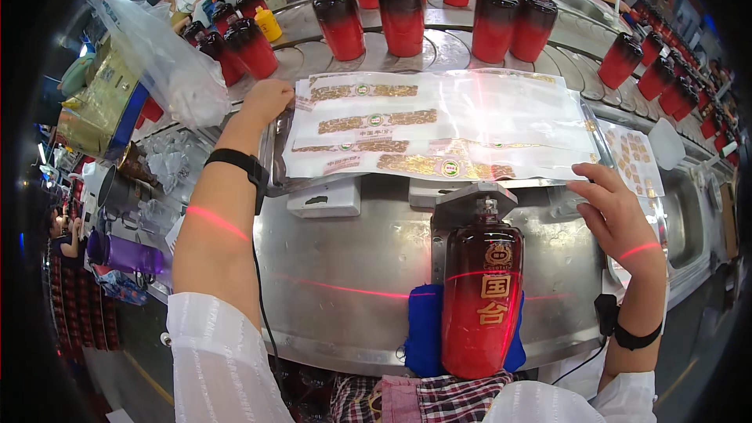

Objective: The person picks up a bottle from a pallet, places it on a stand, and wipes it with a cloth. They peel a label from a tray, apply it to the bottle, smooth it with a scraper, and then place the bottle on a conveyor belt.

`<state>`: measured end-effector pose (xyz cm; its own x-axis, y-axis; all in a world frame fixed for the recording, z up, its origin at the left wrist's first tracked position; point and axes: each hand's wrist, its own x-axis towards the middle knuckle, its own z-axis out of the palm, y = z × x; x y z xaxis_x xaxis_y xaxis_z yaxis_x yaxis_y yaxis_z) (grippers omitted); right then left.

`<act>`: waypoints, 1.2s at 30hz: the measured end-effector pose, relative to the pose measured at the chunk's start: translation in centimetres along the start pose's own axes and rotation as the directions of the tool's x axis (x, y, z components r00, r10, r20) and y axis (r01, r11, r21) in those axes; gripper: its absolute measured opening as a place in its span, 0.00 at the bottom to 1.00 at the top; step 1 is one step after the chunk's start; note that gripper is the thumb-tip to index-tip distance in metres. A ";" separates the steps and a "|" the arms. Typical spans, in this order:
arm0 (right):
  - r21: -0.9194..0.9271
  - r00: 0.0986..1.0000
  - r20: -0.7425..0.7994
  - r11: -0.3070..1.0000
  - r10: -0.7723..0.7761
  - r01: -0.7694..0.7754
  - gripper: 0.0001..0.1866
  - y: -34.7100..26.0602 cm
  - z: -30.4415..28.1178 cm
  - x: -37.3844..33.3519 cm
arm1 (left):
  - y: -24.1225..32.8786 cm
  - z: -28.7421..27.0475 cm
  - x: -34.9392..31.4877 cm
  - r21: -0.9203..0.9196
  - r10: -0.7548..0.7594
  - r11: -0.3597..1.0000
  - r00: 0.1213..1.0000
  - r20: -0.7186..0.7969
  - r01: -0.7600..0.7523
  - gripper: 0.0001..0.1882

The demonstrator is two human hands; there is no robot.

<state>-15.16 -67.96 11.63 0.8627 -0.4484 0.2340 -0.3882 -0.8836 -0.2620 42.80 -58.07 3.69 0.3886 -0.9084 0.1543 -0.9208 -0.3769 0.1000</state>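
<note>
A stack of white label sheets [470, 117] with gold patterned strips lies on a raised metal tray in front of me. My left hand [268, 102] is at the far left corner of the stack, fingers curled; what they hold, if anything, is hidden. Beside the right edge of the sheets, my right hand [615, 211] hovers with fingers apart and nothing in them. Closer to me, a red-and-black glass bottle [479, 345] with gold characters leans on a blue cloth [423, 337], its neck against a metal holder [474, 198].
Behind the tray, a conveyor [446, 51] carries several red-and-black bottles and a small yellow bottle [268, 23]. A clear plastic bag [168, 63] hangs at left above a purple container [129, 253]. At right are another label sheet [633, 158] and a metal sink [683, 215].
</note>
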 end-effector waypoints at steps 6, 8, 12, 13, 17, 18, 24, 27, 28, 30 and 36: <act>0.007 1.000 -0.015 1.000 -0.020 0.020 0.16 -0.7 -0.3 -0.3 | 0.5 0.5 -0.5 -0.098 0.065 0.992 0.991 -0.120 -0.077 0.11; 0.016 1.000 -0.018 1.000 -0.020 0.020 0.16 -1.0 -0.5 -0.5 | 0.4 0.8 -0.5 -0.135 0.080 0.985 0.980 -0.182 -0.105 0.10; 0.015 0.999 -0.029 1.000 -0.013 0.013 0.16 -1.3 -0.7 -1.0 | 1.4 0.2 0.0 0.101 0.120 0.989 0.982 -0.147 -0.106 0.08; 0.008 1.000 -0.031 1.000 -0.003 0.003 0.17 -1.3 -0.7 -1.4 | 2.1 0.0 -0.1 0.166 0.143 0.979 0.982 -0.124 -0.122 0.08; 0.012 0.997 -0.074 1.000 -0.024 0.025 0.17 -2.1 -1.3 -2.1 | 2.3 -2.4 -1.6 0.084 0.071 0.995 0.983 -0.172 -0.058 0.09; 0.006 0.997 -0.075 1.000 -0.009 0.010 0.17 -2.2 -1.3 -2.3 | 3.7 -3.3 -2.1 0.016 0.084 0.996 0.986 -0.141 -0.083 0.10; 0.257 0.969 -0.232 0.955 -0.085 0.145 0.17 -5.0 0.1 -0.9 | 14.2 -10.5 -10.4 -0.416 0.193 0.889 0.981 -0.037 -0.190 0.09; 0.435 0.948 -0.308 0.875 -0.079 0.214 0.21 -7.7 0.1 -0.1 | 20.1 -13.9 -16.0 -0.563 0.338 0.772 0.941 -0.028 -0.294 0.08; 0.474 0.954 -0.286 0.851 -0.095 0.226 0.25 -8.2 -0.1 -0.1 | 21.8 -14.4 -17.6 -0.586 0.383 0.743 0.923 -0.024 -0.323 0.07; 0.517 0.939 -0.317 0.805 -0.134 0.290 0.27 -9.4 0.6 -0.1 | 24.4 -13.8 -20.2 -0.606 0.468 0.641 0.866 -0.178 -0.471 0.06; 0.649 0.954 -0.243 0.701 -0.178 0.296 0.14 -11.8 2.4 -2.7 | 28.9 -14.0 -25.9 -0.664 0.450 0.593 0.871 -0.195 -0.455 0.03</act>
<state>-12.16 -56.00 11.86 0.8131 -0.3034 0.4968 0.1930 -0.6647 -0.7218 6.61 -42.90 16.38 -0.0696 -0.9260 0.3710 -0.7013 0.3099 0.6420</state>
